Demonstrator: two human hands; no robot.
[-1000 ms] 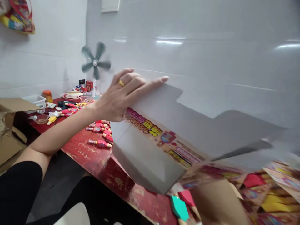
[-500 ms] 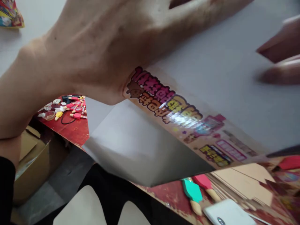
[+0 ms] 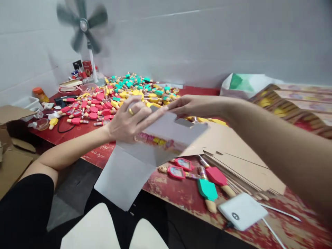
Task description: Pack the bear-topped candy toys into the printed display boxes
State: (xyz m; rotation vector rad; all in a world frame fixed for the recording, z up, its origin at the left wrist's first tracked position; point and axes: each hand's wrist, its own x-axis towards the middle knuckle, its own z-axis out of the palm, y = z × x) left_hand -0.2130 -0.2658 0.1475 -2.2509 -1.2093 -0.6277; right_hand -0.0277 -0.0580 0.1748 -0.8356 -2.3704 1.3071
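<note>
A partly folded cardboard box (image 3: 166,126), plain grey inside with a strip of colourful printed lettering, is held up over the table's front edge. One wide grey flap (image 3: 127,176) hangs down toward my lap. My left hand (image 3: 129,119), with a ring on one finger, grips the box's left side, its index finger stretched along the upper edge. At the far edge, my right hand (image 3: 181,104) has its fingers bent onto the cardboard, the fingertips partly hidden.
Many red, yellow and green paddle-shaped toys (image 3: 103,107) are heaped on the red table (image 3: 88,147). Flat cardboard sheets (image 3: 241,152) lie at right, near a white power bank (image 3: 243,211) with a cable. A fan (image 3: 83,26) stands behind; an open carton (image 3: 15,155) sits at left.
The view has pulled back from close over the box and now takes in the table and wall. My right hand has come onto the box's far edge; my left still holds it.
</note>
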